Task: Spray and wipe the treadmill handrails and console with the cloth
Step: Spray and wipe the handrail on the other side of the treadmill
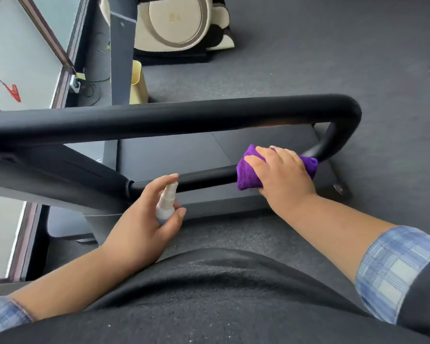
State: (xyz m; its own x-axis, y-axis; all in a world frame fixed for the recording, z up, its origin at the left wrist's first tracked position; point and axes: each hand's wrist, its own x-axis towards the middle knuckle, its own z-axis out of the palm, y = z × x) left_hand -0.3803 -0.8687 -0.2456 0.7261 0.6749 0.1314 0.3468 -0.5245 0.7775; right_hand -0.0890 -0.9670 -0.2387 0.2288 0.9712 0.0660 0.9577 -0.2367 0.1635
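A black padded handrail point(204, 177) runs from the treadmill's upright on the left toward the right, where it bends up into the upper rail point(184, 115). My right hand point(283, 175) presses a folded purple cloth point(248, 175) onto the lower rail near that bend, fingers curled over the cloth. My left hand point(144, 219) holds a small white spray bottle point(165, 203) just in front of the rail, index finger lying on the nozzle. The console is out of view.
The treadmill deck point(174, 155) lies below the rails. A yellow bin point(138, 83) stands beyond the upright post, and a cream and black machine point(181, 26) sits on the grey carpet at the back. A window and power strip point(75, 84) line the left.
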